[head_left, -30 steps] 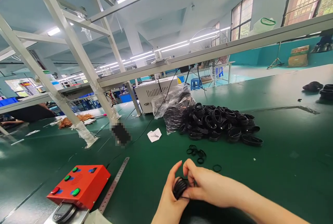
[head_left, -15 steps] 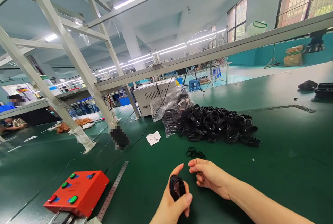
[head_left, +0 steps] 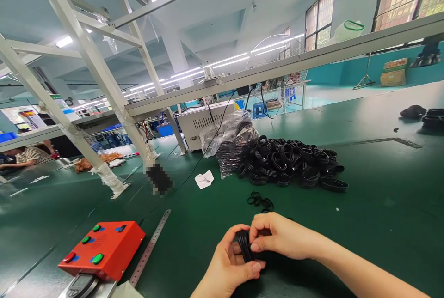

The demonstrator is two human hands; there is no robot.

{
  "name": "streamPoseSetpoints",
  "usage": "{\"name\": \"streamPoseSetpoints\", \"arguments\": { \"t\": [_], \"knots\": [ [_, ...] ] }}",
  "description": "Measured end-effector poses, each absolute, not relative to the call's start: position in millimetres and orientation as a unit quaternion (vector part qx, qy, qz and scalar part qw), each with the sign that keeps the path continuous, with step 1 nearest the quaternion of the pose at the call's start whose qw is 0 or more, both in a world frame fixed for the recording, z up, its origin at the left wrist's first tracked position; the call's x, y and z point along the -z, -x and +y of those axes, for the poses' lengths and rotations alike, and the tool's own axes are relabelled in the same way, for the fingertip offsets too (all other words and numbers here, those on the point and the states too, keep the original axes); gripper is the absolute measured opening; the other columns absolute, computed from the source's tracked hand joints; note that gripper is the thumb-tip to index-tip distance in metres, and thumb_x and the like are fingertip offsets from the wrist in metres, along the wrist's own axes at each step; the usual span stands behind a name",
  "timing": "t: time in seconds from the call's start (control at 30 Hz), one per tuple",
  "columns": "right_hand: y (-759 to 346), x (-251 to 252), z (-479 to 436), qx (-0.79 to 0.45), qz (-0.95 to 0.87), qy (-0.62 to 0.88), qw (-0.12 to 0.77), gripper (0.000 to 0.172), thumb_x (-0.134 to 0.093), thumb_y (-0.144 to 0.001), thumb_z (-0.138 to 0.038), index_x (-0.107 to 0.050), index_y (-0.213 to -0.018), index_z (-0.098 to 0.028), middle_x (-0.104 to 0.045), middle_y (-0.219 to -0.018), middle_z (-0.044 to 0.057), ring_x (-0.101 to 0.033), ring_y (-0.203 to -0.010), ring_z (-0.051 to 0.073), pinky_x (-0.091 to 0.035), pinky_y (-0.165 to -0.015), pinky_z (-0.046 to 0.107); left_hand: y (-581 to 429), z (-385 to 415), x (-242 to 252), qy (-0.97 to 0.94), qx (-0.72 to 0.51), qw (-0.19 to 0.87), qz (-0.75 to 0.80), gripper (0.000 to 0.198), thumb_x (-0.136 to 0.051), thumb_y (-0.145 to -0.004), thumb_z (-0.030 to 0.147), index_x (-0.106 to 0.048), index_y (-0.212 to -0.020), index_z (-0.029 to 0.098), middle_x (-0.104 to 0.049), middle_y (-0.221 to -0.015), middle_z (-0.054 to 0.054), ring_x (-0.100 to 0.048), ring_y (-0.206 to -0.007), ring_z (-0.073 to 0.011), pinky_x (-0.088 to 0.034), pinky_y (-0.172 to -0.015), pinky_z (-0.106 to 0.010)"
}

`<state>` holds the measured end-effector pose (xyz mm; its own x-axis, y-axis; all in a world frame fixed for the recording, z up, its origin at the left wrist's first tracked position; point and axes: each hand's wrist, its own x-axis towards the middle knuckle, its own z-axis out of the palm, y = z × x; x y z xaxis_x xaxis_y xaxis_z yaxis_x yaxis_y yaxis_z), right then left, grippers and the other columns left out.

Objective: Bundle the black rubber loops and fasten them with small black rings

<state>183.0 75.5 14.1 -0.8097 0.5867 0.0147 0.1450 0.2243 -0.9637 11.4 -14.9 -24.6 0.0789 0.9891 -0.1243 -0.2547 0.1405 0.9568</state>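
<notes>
Near the bottom centre, my left hand (head_left: 231, 261) is wrapped round a coiled black cable (head_left: 244, 245), thumb below and fingers behind it. The coil stands on edge, its strands side by side. My right hand (head_left: 277, 235) reaches in from the right, with thumb and forefinger pinched at the coil's right side. Just what the right fingertips grip is partly hidden. Beyond my hands lie several small black rings (head_left: 260, 200) on the green table (head_left: 194, 215).
Behind the rings is a heap of similar black coils (head_left: 287, 161) beside a clear plastic bag (head_left: 231, 145). A red box with buttons (head_left: 104, 248) and a steel ruler (head_left: 151, 247) lie left. A paper scrap (head_left: 204, 179) lies mid-table. A shelf rail (head_left: 270, 70) crosses above.
My right hand has moved left and down onto the coil and closed its fingers there. The left hand has turned the coil so its edge shows. The camera view has shifted slightly.
</notes>
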Motion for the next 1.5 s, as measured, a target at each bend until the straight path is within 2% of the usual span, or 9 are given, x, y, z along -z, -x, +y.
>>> {"name": "streamPoseSetpoints", "arguments": {
  "t": [0.17, 0.4, 0.57, 0.67, 0.77, 1.0, 1.23, 1.37, 1.5],
  "knots": [
    [-183.1, -23.6, 60.7, -0.549, -0.787, 0.216, 0.178, 0.005, -0.067, -0.077, -0.017, -0.068, -0.074, -0.021, -0.053, -0.084, -0.002, -0.051, -0.077, 0.014, -0.039, -0.07, 0.025, -14.6, -12.7, 27.2, -0.429, -0.529, 0.56, 0.472, 0.067, -0.089, -0.058, 0.017, -0.056, -0.116, 0.02, -0.075, -0.088, -0.004, -0.071, -0.077, -0.0145, -0.054, -0.069, -0.022],
    [-185.4, -11.1, 80.6, -0.571, -0.773, 0.237, 0.143, 0.02, -0.062, -0.085, -0.035, -0.061, -0.075, -0.018, -0.056, -0.07, -0.002, -0.048, -0.068, 0.015, -0.037, -0.063, 0.027, -10.5, -16.1, 20.1, -0.408, -0.536, 0.593, 0.442, 0.071, -0.09, -0.057, 0.019, -0.055, -0.118, 0.025, -0.074, -0.092, -0.004, -0.074, -0.083, -0.0219, -0.058, -0.072, -0.029],
    [-186.1, -8.9, 82.2, -0.598, -0.751, 0.232, 0.153, 0.033, -0.065, -0.081, -0.043, -0.06, -0.103, -0.02, -0.059, -0.085, 0.0, -0.052, -0.074, 0.015, -0.043, -0.065, 0.027, -4.8, -14.3, 20.3, -0.395, -0.539, 0.609, 0.427, 0.071, -0.087, -0.064, 0.028, -0.05, -0.124, 0.028, -0.072, -0.11, -0.009, -0.073, -0.091, -0.0215, -0.057, -0.079, -0.031],
    [-182.2, -6.7, 72.1, -0.551, -0.781, 0.228, 0.188, 0.078, -0.083, -0.06, -0.036, -0.049, -0.13, -0.026, -0.051, -0.122, 0.006, -0.052, -0.106, 0.023, -0.046, -0.087, 0.035, -2.5, -14.2, 21.3, -0.387, -0.531, 0.628, 0.418, 0.078, -0.086, -0.066, 0.032, -0.044, -0.131, 0.029, -0.07, -0.118, -0.012, -0.071, -0.099, -0.0251, -0.055, -0.086, -0.037],
    [-175.7, 0.7, 64.7, -0.436, -0.84, 0.236, 0.223, 0.104, -0.089, -0.05, -0.041, -0.042, -0.142, -0.031, -0.03, -0.149, 0.01, -0.029, -0.134, 0.035, -0.03, -0.107, 0.048, -3.2, -14.2, 22.6, -0.394, -0.525, 0.637, 0.404, 0.08, -0.088, -0.063, 0.028, -0.047, -0.131, 0.026, -0.068, -0.122, -0.014, -0.068, -0.109, -0.0301, -0.052, -0.092, -0.039],
    [-166.4, 14.8, 63.3, -0.387, -0.851, 0.181, 0.304, 0.071, -0.088, -0.054, -0.043, -0.062, -0.118, -0.026, -0.062, -0.116, 0.008, -0.046, -0.12, 0.032, -0.028, -0.106, 0.048, -5.4, -11.1, 19.0, -0.431, -0.513, 0.631, 0.39, 0.07, -0.09, -0.058, 0.028, -0.061, -0.121, 0.018, -0.069, -0.119, -0.015, -0.055, -0.125, -0.035, -0.044, -0.105, -0.049],
    [-165.2, 23.7, 58.2, -0.506, -0.764, 0.247, 0.315, 0.081, -0.088, -0.053, -0.046, -0.054, -0.125, -0.031, -0.046, -0.134, 0.007, -0.037, -0.127, 0.031, -0.036, -0.102, 0.044, 1.7, -12.4, 14.5, -0.431, -0.519, 0.575, 0.463, 0.068, -0.089, -0.058, 0.027, -0.061, -0.119, 0.017, -0.072, -0.109, -0.015, -0.071, -0.096, -0.0308, -0.052, -0.093, -0.048],
    [-164.0, 20.6, 60.2, -0.584, -0.697, 0.277, 0.309, 0.036, -0.073, -0.073, -0.052, -0.064, -0.094, -0.024, -0.058, -0.103, 0.003, -0.051, -0.098, 0.024, -0.041, -0.088, 0.037, 2.4, -11.5, 18.7, -0.404, -0.548, 0.534, 0.501, 0.092, -0.088, -0.061, 0.023, -0.041, -0.14, 0.026, -0.071, -0.109, -0.011, -0.071, -0.093, -0.025, -0.053, -0.09, -0.041],
    [-157.3, 22.8, 58.2, -0.638, -0.659, 0.261, 0.299, 0.028, -0.077, -0.069, -0.047, -0.068, -0.067, -0.02, -0.057, -0.076, -0.001, -0.049, -0.071, 0.017, -0.041, -0.072, 0.031, 0.3, -11.2, 21.2, -0.42, -0.536, 0.542, 0.493, 0.094, -0.086, -0.063, 0.02, -0.037, -0.143, 0.03, -0.065, -0.118, -0.011, -0.071, -0.094, -0.0231, -0.053, -0.089, -0.039]
  ]
}}
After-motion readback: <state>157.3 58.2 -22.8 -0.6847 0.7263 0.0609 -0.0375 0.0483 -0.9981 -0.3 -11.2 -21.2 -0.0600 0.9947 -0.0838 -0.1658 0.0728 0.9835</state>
